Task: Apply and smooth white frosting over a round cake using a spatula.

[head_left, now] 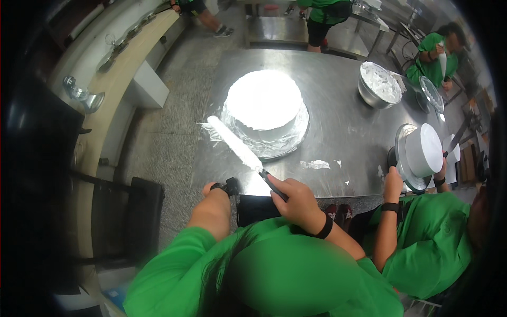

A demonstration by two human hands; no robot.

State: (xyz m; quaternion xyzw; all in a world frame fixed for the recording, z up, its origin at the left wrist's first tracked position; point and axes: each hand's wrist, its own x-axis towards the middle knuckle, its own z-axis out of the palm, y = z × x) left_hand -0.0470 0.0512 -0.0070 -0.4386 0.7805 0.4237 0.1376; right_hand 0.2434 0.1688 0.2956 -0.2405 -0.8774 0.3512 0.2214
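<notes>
My right hand [299, 202] is closed around the black handle of an icing spatula [240, 148]. Its long blade is coated in white cream and slants toward the far left, beside the near left of a cake. That round cake [265, 100] is covered in white cream and stands on a cream-smeared turntable [288, 146]. By the table's near edge is my left hand [209, 189], low and left of the spatula; a black band and device at the wrist partly cover it. How its fingers are held does not show.
Smears of cream [317, 165] mark the steel table [343, 132]. A metal bowl of cream [377, 87] stands at the far right. On my right, a co-worker's hands are at another white cake [423, 150] on a turntable. A wooden counter [119, 79] runs along the left.
</notes>
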